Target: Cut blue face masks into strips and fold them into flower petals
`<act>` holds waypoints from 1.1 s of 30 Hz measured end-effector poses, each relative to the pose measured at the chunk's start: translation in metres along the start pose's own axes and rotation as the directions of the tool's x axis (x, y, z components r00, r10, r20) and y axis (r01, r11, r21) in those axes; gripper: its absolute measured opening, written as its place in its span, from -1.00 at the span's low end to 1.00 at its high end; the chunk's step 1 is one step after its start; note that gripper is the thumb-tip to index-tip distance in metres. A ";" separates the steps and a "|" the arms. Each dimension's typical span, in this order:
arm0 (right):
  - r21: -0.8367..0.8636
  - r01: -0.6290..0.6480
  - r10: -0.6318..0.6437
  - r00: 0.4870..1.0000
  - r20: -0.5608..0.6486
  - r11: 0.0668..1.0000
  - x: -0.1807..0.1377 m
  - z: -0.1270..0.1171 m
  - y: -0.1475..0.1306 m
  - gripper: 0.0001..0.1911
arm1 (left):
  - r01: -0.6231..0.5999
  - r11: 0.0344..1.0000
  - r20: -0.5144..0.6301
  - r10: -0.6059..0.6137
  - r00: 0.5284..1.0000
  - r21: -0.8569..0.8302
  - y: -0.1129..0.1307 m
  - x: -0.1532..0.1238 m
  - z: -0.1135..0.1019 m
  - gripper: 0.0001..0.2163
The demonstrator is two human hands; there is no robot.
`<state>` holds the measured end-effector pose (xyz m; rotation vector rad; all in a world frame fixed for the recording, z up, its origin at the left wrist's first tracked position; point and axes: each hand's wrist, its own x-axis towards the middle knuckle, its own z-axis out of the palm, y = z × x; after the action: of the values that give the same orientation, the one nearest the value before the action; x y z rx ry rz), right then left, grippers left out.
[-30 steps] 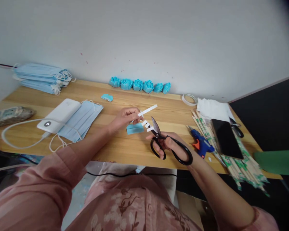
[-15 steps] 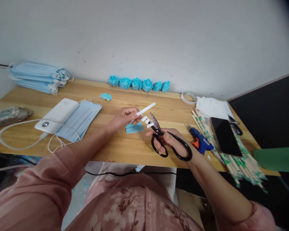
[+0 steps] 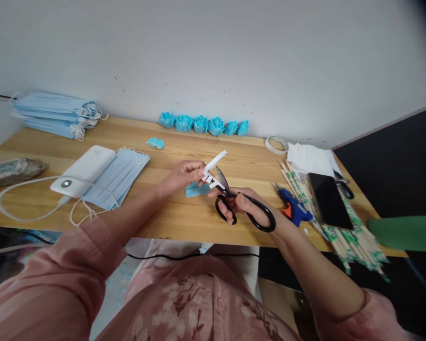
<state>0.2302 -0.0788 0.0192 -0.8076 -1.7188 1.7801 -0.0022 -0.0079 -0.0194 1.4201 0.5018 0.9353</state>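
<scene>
Below a pale wall (image 3: 199, 57), the worktop (image 3: 163, 218) carries a blue piece (image 3: 195, 190), partly hidden. Near it, the left hand (image 3: 188, 175) pinches a white strip (image 3: 216, 161) between its fingers; the right hand's (image 3: 247, 201) fingers grip the scissors (image 3: 226, 192). Their parted blades sit close enough to nick the left fingertips; tilting could shed the white bits (image 3: 208, 178) along one blade. Whether strip touches steel is unclear.

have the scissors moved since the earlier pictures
Yes: judged against the glue gun, the scissors have shifted slightly left, towards the left hand.
</scene>
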 end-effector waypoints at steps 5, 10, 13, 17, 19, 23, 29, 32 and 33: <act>-0.014 0.001 -0.001 1.000 0.002 1.000 0.000 -0.002 0.000 -0.30 | 0.000 1.000 0.027 0.000 1.000 -0.007 0.005 0.002 0.001 -0.50; -0.020 -0.005 0.006 1.000 0.024 1.000 -0.001 -0.004 -0.002 -0.29 | 0.028 1.000 0.038 -0.028 0.999 -0.006 0.009 0.001 0.004 -0.50; -0.020 0.001 0.000 0.999 0.035 1.000 -0.002 -0.004 -0.002 -0.30 | 0.046 0.999 0.044 -0.045 0.998 -0.022 0.008 -0.001 0.003 -0.50; -0.032 -0.010 0.012 0.999 0.051 0.999 -0.004 -0.003 -0.002 -0.30 | 0.038 0.998 0.031 -0.037 0.999 -0.052 0.002 0.000 0.000 -0.51; -0.037 -0.022 0.024 0.998 0.065 0.999 -0.006 -0.003 -0.003 -0.29 | -0.025 0.998 0.023 0.026 0.999 -0.052 -0.001 0.002 -0.001 -0.51; -0.027 -0.040 0.042 0.995 0.085 0.999 -0.007 -0.003 -0.001 -0.28 | -0.131 0.988 -0.012 0.131 0.991 -0.079 -0.004 0.006 -0.002 -0.52; -0.003 -0.003 0.003 0.998 0.063 1.000 -0.002 -0.001 0.002 -0.30 | -0.017 1.000 0.054 0.017 0.998 -0.001 0.003 0.001 -0.003 -0.48; -0.002 0.009 -0.009 0.998 0.063 1.000 0.002 0.000 0.000 -0.32 | 0.025 0.999 0.084 -0.022 0.996 -0.040 0.007 -0.001 -0.001 -0.46; 0.000 0.013 -0.013 0.998 0.064 1.000 0.003 0.001 -0.001 -0.33 | 0.026 0.998 0.089 -0.021 0.996 -0.059 0.008 -0.001 0.000 -0.46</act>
<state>0.2274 -0.0773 0.0198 -0.7454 -1.7611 1.8151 -0.0046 -0.0098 -0.0117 1.3921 0.4198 0.8580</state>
